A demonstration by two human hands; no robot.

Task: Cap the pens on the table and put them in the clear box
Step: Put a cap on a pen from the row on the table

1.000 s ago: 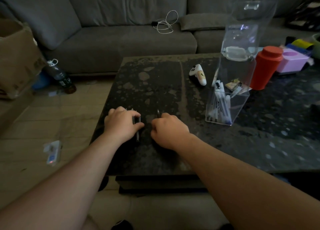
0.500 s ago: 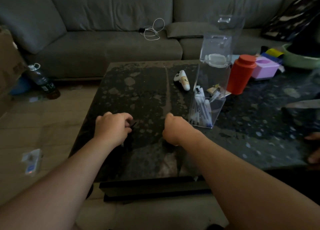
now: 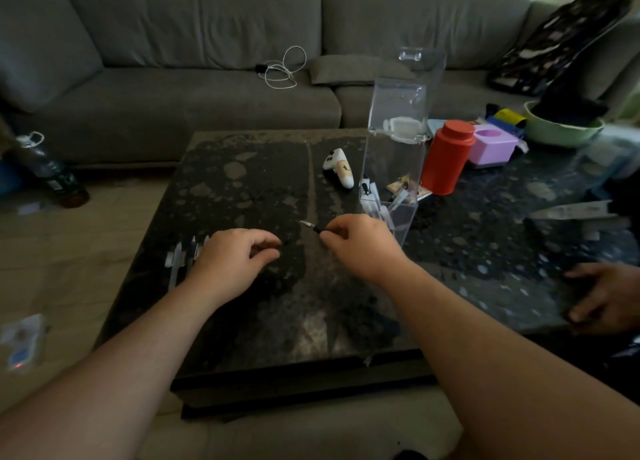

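1. The right hand (image 3: 360,248) pinches an uncapped pen (image 3: 313,226), tip pointing left; the left hand (image 3: 232,262) has curled fingers, and whether they hold a dark cap I cannot tell.
2. The dark speckled table (image 3: 242,196) stands before a grey sofa (image 3: 194,88); a red canister (image 3: 446,158) stands beside the clear box (image 3: 394,168).
3. The clear box stands open-lidded with capped pens inside; more pens (image 3: 180,258) lie by the left wrist.
4. Half a second ago the right hand was a closed fist; the pen tip now shows, and the pens at left have come into sight.
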